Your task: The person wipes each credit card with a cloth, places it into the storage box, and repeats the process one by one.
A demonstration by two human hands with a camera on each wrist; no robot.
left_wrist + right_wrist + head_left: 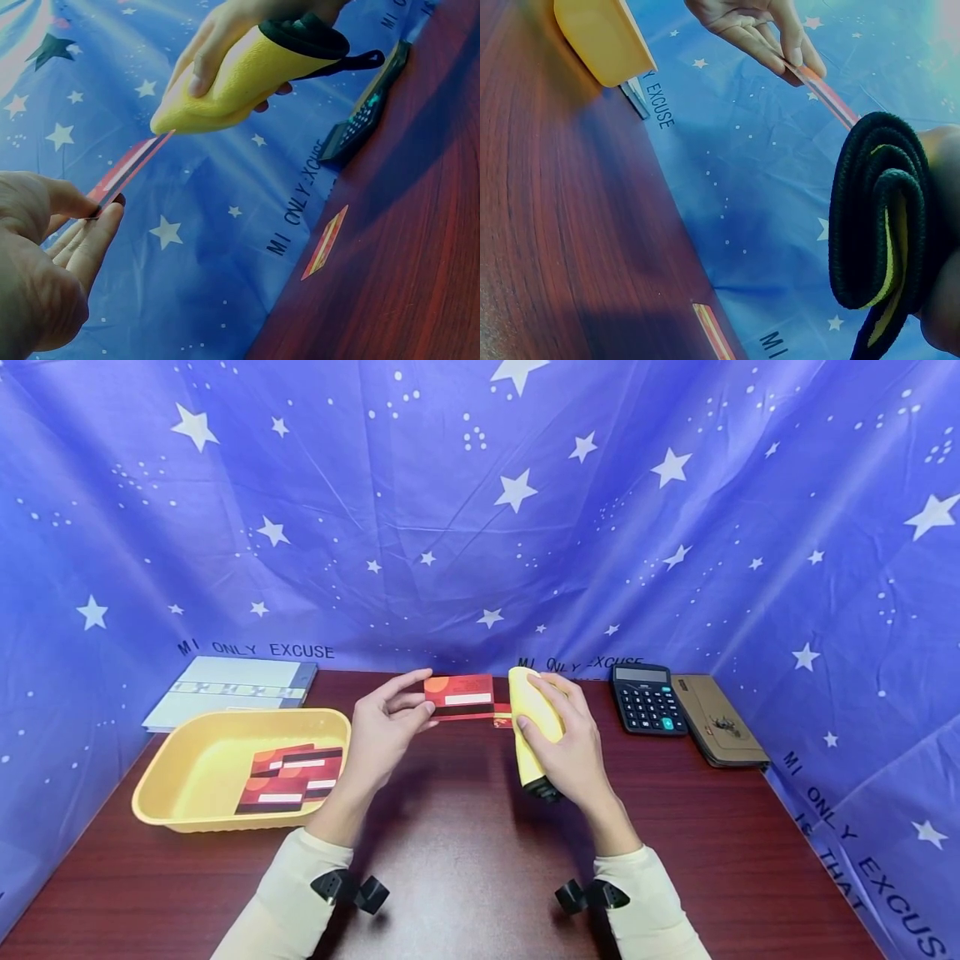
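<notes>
My left hand (380, 727) pinches a red card (459, 696) with a white strip and a dark band by its left end, raised above the table. In my right hand (572, 735) is a folded yellow cloth (534, 718) with a black border, its fingers curled round it. The left wrist view shows the card's far end right by the tip of the cloth (217, 90); whether they touch I cannot tell. On the table behind lies another red and yellow card (326, 242), partly hidden in the head view.
A yellow tub (180, 814) holding several red cards (281, 785) stands at the left. Behind it lies a white and grey box-like item (232, 683). A black calculator (648, 700) and a brown wallet-like case (722, 720) lie at the back right, before the star-patterned blue curtain (450, 502).
</notes>
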